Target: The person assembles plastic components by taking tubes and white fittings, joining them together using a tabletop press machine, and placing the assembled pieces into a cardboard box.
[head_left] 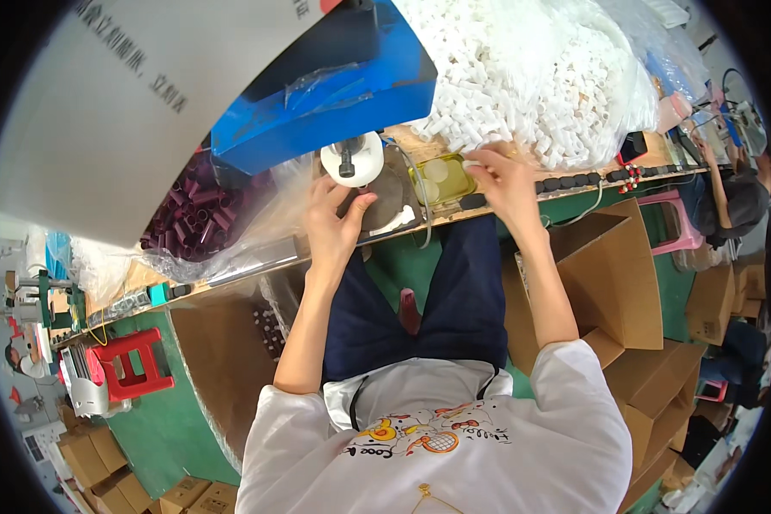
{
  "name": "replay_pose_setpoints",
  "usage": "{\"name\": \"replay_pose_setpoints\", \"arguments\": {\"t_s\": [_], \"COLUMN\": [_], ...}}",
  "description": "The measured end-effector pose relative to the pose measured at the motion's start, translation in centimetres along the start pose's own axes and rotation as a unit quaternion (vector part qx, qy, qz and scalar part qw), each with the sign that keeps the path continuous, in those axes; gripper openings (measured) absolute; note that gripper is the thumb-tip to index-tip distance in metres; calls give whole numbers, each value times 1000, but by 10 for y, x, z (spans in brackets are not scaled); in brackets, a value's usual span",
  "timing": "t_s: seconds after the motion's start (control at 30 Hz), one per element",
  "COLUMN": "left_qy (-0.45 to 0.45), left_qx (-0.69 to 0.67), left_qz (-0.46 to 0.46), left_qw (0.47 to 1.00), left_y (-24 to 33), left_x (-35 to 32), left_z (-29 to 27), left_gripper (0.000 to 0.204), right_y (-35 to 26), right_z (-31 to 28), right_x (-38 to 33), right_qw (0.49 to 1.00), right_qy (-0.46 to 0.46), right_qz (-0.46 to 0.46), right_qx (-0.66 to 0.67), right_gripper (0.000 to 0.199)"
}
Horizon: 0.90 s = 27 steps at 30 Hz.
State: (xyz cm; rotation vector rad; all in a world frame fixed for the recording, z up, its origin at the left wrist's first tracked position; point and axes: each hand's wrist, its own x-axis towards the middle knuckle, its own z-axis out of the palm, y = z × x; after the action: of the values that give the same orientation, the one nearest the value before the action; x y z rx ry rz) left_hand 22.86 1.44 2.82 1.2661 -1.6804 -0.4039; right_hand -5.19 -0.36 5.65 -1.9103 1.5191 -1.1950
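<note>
My left hand (pixel 332 218) is closed beneath a white round machine head (pixel 353 161) at the bench edge. Between its thumb and forefinger shows a small dark purple piece (pixel 365 189), partly hidden by the fingers. Next to it is a dark round plate (pixel 390 195). My right hand (pixel 507 184) reaches over the right end of a shallow yellow tray (pixel 458 190), which holds pale round shapes. Its fingers are drawn together beside the white tube pieces, and what they hold, if anything, is too small to make out.
A large heap of white tube pieces (pixel 522 77) lies in clear plastic at the back. Purple tubes (pixel 201 210) fill a bag on the left, beside a blue metal box (pixel 334 107). Cardboard boxes (pixel 612 274) flank my legs. A red stool (pixel 135 364) stands on the left.
</note>
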Motion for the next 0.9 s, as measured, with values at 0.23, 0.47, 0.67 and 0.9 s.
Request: {"name": "replay_pose_setpoints", "arguments": {"t_s": [0.23, 0.47, 0.67, 0.9], "left_qy": [53, 45, 51, 46], "left_qx": [11, -4, -23, -19], "left_qz": [6, 6, -29, -35], "left_qw": [999, 999, 998, 998], "left_y": [4, 0, 5, 6], "left_x": [-5, -6, -5, -7], "left_z": [7, 7, 9, 8], "left_gripper": [26, 27, 26, 27], "right_y": [-4, -76, -72, -65], "right_z": [33, 72, 79, 84], "right_x": [14, 18, 21, 19], "right_qw": [966, 969, 917, 906], "right_qy": [-11, 30, 39, 27], "right_qz": [-196, -114, -397, -422], "right_qx": [-168, 217, 13, -11], "right_gripper": [29, 17, 29, 33]}}
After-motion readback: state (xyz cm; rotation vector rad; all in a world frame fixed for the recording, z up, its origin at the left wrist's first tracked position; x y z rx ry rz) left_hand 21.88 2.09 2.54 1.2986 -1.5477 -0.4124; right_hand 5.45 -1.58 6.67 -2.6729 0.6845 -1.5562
